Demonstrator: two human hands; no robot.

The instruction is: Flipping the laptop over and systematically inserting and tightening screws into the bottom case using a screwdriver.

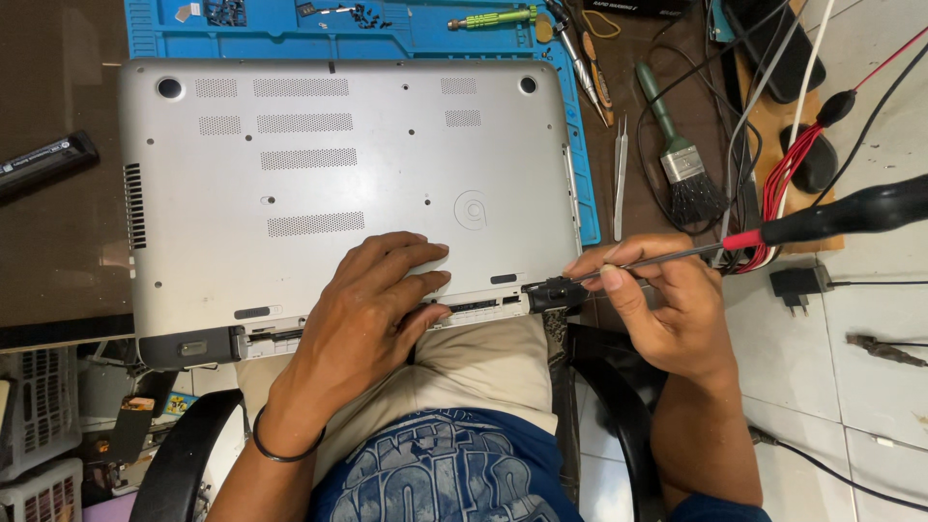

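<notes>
A silver laptop [338, 184] lies upside down, its bottom cover with vent slots facing up, on a blue work mat [387, 39]. My left hand [372, 300] rests flat on the cover near its front edge. My right hand [667, 300] holds a long screwdriver [822, 217] with a black and red handle. Its thin shaft runs left between my fingers, and the tip sits at the black hinge corner [553, 293] at the laptop's front right.
Right of the laptop lie tweezers [620, 174], a green-handled brush [677, 155], more tools and a tangle of red and black cables [783, 174]. A green screwdriver [493, 17] and small screws sit on the mat's far edge. A black bar [43, 162] lies at the left.
</notes>
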